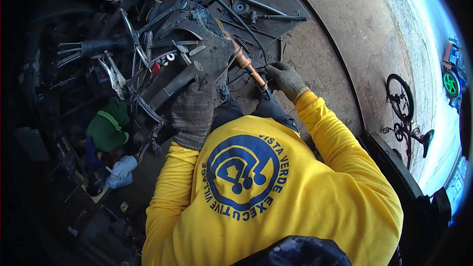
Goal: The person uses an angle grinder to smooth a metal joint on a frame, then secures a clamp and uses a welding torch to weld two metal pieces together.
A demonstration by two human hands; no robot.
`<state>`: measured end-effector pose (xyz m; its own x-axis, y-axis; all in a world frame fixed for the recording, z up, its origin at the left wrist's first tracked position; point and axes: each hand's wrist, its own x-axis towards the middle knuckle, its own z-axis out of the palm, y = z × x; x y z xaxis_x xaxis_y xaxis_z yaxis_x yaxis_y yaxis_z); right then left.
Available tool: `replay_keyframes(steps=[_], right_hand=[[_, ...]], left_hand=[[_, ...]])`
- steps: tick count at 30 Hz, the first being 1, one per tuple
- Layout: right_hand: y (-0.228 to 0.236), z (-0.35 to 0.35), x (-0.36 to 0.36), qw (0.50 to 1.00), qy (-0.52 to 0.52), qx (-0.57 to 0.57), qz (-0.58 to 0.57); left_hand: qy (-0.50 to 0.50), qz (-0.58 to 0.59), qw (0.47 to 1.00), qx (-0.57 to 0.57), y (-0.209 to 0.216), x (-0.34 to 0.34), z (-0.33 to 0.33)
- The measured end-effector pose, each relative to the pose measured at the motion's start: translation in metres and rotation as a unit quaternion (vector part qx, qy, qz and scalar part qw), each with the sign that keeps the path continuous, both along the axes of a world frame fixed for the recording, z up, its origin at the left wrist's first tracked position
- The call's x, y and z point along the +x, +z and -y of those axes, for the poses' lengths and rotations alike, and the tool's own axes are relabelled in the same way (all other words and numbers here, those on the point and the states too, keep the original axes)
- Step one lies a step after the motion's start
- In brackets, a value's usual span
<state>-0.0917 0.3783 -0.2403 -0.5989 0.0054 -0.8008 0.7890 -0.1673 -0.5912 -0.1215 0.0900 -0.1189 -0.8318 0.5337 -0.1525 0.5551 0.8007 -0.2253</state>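
Both my hands wear grey-brown knitted gloves. My left hand (194, 111) lies at the near edge of the cluttered metal workbench (217, 51), fingers extended beside the end of a metal tube (175, 86). To its right, a stepped copper-coloured rod-shaped piece (246, 64) slants down from the bench edge toward my lap. My right hand (286, 80) is beside that piece's lower end, fingers closed together. What they pinch, if anything, is too small to tell; thin dark wires (239, 76) loop nearby.
Locking pliers (112, 74), a wrench (165, 15), washers (170, 56) and metal scraps crowd the bench. A metal plate (261, 0) carries a round disc (240, 7) and rods. A person in a green top (108, 125) is at the left. A bicycle (401, 113) stands right.
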Motion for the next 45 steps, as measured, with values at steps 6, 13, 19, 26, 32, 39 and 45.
replay_keyframes(steps=[6, 13, 19, 26, 32, 39, 45], right_hand=[[-0.069, 0.006, 0.007, 0.977, 0.16, 0.143, 0.013], [-0.142, 0.028, -0.003, 0.912, 0.347, 0.208, 0.061], [-0.188, 0.055, -0.007, 0.898, 0.399, 0.179, 0.05], [-0.204, 0.063, -0.005, 0.926, 0.332, 0.176, 0.04], [-0.188, 0.065, -0.011, 0.929, 0.326, 0.17, 0.046], [-0.162, 0.061, -0.015, 0.915, 0.339, 0.219, 0.024], [-0.125, 0.028, 0.021, 0.902, 0.352, 0.249, 0.032]], left_hand=[[0.049, 0.011, 0.998, 0.03, 0.015, -0.002, -0.026], [0.05, 0.042, 0.997, 0.034, 0.014, 0.001, -0.019], [0.082, 0.042, 0.991, 0.097, 0.025, -0.003, -0.018], [0.058, 0.08, 0.983, 0.154, 0.047, -0.022, -0.014], [0.049, 0.102, 0.993, -0.014, 0.032, -0.014, -0.007], [0.069, 0.096, 0.991, -0.057, 0.022, -0.016, -0.031], [0.089, 0.112, 0.988, -0.056, 0.028, -0.026, -0.043]])
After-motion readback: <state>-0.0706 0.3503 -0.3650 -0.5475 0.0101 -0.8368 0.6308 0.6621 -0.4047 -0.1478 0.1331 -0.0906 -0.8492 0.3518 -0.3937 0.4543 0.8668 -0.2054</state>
